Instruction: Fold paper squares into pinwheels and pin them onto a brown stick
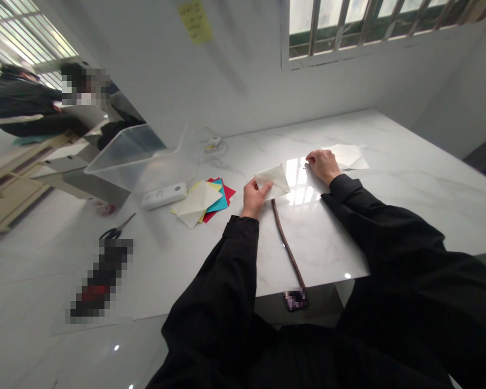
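Observation:
My left hand point(254, 198) pinches a cream-white paper piece point(276, 179) between thumb and fingers, holding it above the table. To its right, my right hand point(324, 166) hovers low over the tabletop with fingers drawn together; whether anything is in them is too small to tell. Tiny dark bits point(304, 167) lie just left of those fingertips. Behind the right hand rests a white paper sheet point(350, 156). Below the held paper, a thin brown stick-like length point(287, 239) runs toward the table's front edge.
Left of my hands lie coloured papers point(216, 201), a white device point(164, 196) and black scissors point(112, 232). A clear plastic bin point(141, 162) stands at the back left. A cable point(215, 143) lies near the wall. Other people point(28, 100) sit farther left.

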A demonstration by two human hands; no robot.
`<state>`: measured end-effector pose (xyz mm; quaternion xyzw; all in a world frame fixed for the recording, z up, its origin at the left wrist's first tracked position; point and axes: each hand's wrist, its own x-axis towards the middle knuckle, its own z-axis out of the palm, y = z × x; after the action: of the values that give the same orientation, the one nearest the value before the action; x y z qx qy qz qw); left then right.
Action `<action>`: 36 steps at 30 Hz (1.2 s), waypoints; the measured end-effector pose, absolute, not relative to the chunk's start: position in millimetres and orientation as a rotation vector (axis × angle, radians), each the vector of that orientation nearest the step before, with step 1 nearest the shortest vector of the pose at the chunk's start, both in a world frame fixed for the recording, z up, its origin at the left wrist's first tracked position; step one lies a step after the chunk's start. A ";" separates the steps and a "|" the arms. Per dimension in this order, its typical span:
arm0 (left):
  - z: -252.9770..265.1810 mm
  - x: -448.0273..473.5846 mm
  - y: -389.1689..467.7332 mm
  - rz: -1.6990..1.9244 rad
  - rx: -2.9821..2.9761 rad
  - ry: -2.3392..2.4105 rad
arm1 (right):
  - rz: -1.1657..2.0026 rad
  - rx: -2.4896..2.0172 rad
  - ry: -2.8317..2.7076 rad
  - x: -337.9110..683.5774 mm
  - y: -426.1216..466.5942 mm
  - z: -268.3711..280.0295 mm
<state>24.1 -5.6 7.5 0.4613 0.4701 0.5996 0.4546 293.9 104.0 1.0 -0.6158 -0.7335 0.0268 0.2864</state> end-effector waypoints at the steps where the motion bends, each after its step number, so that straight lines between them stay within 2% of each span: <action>1: 7.4 23.9 -5.6 1.480 1.139 1.163 | 0.066 -1.657 -1.938 295.0 103.2 2.6; 26: 4.1 25.7 -4.2 1.490 1.143 1.158 | 0.050 -1.472 -1.972 272.7 91.2 18.0; 36: 3.7 25.2 -3.9 1.486 1.157 1.146 | 0.423 -1.262 -1.883 258.1 42.0 35.2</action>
<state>25.2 -3.9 3.7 0.4684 0.4638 0.6013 0.4515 258.1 42.0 35.2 -0.5003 -0.7462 0.1678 0.4059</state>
